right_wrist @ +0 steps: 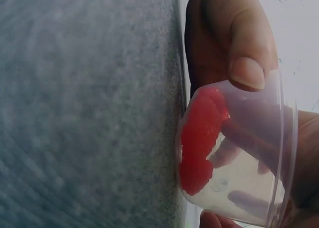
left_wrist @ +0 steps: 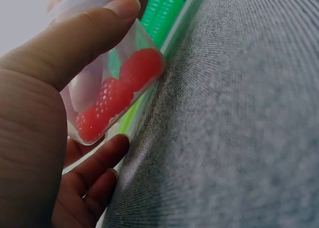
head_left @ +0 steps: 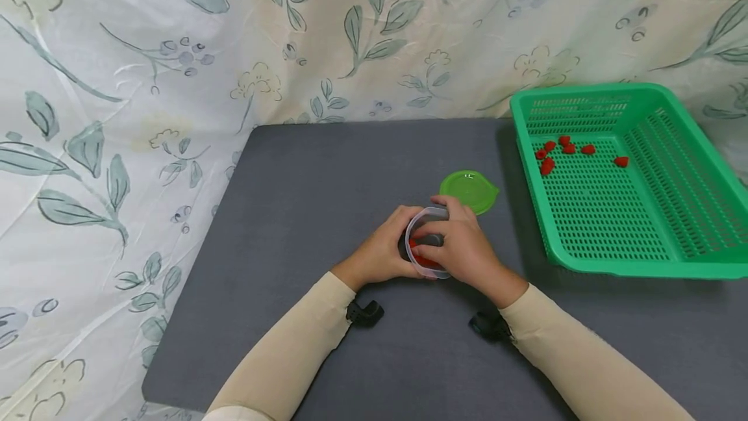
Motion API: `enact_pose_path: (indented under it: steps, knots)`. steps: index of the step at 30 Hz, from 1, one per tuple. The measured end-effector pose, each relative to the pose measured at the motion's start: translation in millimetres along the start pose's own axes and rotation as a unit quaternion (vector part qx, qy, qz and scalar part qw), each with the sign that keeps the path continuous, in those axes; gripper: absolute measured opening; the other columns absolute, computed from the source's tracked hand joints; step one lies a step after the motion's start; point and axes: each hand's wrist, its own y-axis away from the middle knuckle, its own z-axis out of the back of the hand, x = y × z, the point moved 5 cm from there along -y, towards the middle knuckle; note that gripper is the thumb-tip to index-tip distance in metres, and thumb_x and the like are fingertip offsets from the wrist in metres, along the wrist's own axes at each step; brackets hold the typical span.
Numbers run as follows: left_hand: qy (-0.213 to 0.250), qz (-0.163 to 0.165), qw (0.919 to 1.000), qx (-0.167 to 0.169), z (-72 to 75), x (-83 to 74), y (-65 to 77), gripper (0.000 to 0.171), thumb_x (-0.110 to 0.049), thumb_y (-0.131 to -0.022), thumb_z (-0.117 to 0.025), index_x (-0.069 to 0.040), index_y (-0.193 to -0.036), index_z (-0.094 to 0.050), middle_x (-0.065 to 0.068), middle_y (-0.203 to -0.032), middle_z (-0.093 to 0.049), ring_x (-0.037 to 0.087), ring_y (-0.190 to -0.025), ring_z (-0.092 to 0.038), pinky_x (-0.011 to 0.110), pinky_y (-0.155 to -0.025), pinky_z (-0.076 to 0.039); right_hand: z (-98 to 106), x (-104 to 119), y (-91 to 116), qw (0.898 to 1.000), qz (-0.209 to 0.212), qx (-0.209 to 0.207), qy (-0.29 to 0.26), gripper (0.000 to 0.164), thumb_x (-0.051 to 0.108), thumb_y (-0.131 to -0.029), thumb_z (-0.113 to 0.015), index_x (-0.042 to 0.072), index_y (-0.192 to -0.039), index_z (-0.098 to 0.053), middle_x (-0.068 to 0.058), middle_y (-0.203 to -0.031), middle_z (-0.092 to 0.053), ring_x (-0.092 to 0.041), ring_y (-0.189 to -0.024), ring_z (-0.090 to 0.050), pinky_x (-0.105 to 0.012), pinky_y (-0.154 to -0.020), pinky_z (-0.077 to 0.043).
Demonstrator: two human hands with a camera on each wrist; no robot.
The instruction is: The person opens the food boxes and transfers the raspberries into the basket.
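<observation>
A small clear plastic container (head_left: 430,212) stands on the grey table between both hands. Its side is gripped by my left hand (head_left: 393,245), with the thumb along the near wall. My right hand (head_left: 464,242) reaches over the rim, some fingers inside and one along the outside. Through the wall in the right wrist view, its fingertips hang spread above red raspberries (right_wrist: 199,143); none is visibly pinched. The left wrist view shows the raspberries (left_wrist: 142,68) lying along the container's bottom. Just behind the hands lies a round green lid (head_left: 470,191) with a tab.
To the right stands a big green slotted basket (head_left: 645,265) with several loose raspberries (head_left: 569,148) near its back left. A floral curtain (head_left: 374,38) hangs behind the grey table (head_left: 327,174). Black straps with small devices (head_left: 365,314) sit at both wrists.
</observation>
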Motion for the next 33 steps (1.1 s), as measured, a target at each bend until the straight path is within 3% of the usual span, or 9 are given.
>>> enact_pose_path:
  steps: [12,20,27,33]
  knots:
    - [0.024,0.033,0.9992,-0.002,3.0,2.5,2.4,0.102,-0.019,-0.077,-0.104,-0.017,-0.159,-0.044,0.003,-0.15,-0.049,0.015,-0.13,-0.053,0.033,-0.111,-0.046,-2.6,3.4,-5.7,1.0,0.014,0.016,0.018,0.018,0.019,-0.086,-0.095,0.016,-0.103,-0.089,-0.023,-0.155,-0.051,-0.049,-0.136,-0.046,-0.063,-0.105,-0.044]
    - [0.032,0.014,0.9994,-0.005,1.8,3.2,2.0,0.101,-0.018,-0.076,-0.104,-0.016,-0.158,-0.045,0.002,-0.149,-0.05,0.015,-0.132,-0.051,0.034,-0.112,-0.045,-2.0,-4.6,-2.3,0.999,0.019,0.014,-0.048,0.015,0.015,-0.09,-0.093,0.013,-0.102,-0.085,-0.017,-0.156,-0.05,-0.047,-0.136,-0.045,-0.062,-0.104,-0.045]
    - [0.039,0.003,0.9992,-0.01,2.1,4.2,2.2,0.102,-0.017,-0.075,-0.105,-0.015,-0.158,-0.046,0.005,-0.15,-0.051,0.02,-0.132,-0.052,0.036,-0.113,-0.045,1.8,-9.9,0.7,0.991,0.062,0.013,-0.116,0.015,0.01,-0.091,-0.091,0.016,-0.102,-0.083,-0.015,-0.149,-0.054,-0.037,-0.138,-0.048,-0.057,-0.102,-0.05]
    - [0.044,0.006,0.9989,-0.014,2.9,5.4,3.3,0.1,-0.018,-0.077,-0.103,-0.014,-0.158,-0.045,0.01,-0.15,-0.052,0.023,-0.132,-0.053,0.038,-0.113,-0.046,10.3,-9.3,0.0,0.986,0.065,0.004,-0.156,0.015,0.009,-0.091,-0.091,0.015,-0.101,-0.082,-0.013,-0.148,-0.056,-0.035,-0.137,-0.051,-0.056,-0.099,-0.054]
